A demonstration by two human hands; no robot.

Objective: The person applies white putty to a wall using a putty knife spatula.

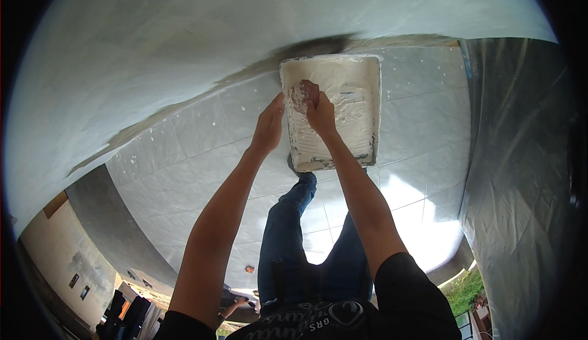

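A rectangular paint tray (378, 110) with a dark-stained rim holds thick cream-coloured paint, with ridges showing at its nearer end. Along the tray's left edge, my left hand (269, 123) is closed on the rim, its fingertips partly hidden. My right hand (321, 112) reaches over the tray, fingers closed round a reddish-brown, paint-smeared lump (310, 89); its exact kind is not clear. Pale paint coats the lump's left side. Both forearms come up from the lower edge.
A pale wall (202, 28) curves across the top and left. Plastic sheeting (508, 187) hangs at the right. Paint spots dot the grey tiled floor (184, 162). A small reddish piece (250, 269) lies near my legs; another person's arm (234, 306) shows at the bottom.
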